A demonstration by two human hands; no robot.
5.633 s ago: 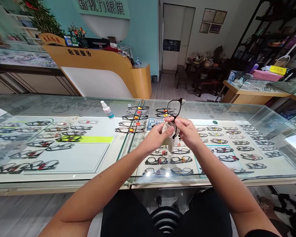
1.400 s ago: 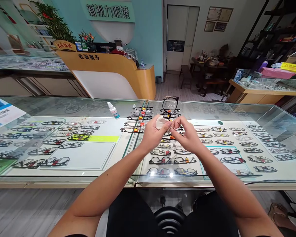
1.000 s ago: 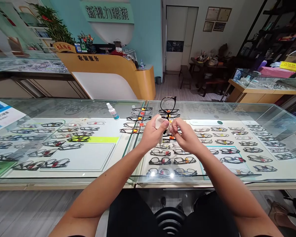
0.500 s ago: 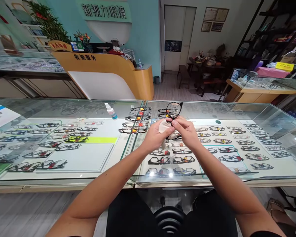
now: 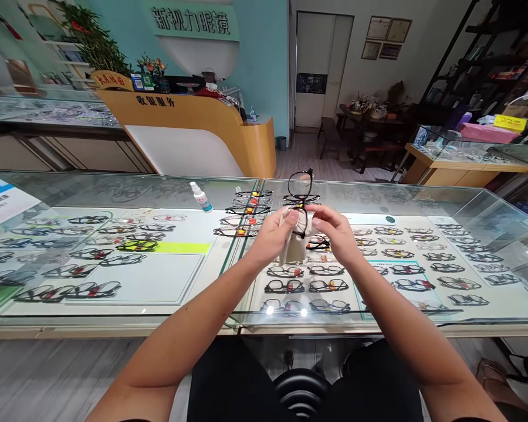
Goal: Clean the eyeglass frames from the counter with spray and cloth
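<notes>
Both my hands are raised over a glass display counter (image 5: 114, 193). My left hand (image 5: 275, 233) is closed on a beige cleaning cloth (image 5: 293, 248), pressing it against the lower lens of a pair of black-framed glasses (image 5: 303, 193). My right hand (image 5: 334, 230) pinches the frame of those glasses and holds them upright on end, one lens sticking up above my fingers. The cloth hangs down below my left thumb.
Under the glass lie rows of spectacle frames (image 5: 308, 286). A small spray bottle (image 5: 201, 197) stands on the counter to the left. Beyond are an orange reception desk (image 5: 189, 126), another glass case (image 5: 470, 153) at right, and a stool base (image 5: 300, 394) between my knees.
The glasses have turned from tilted to the right to standing upright. More of the cloth now hangs below my left hand. The view has shifted slightly.
</notes>
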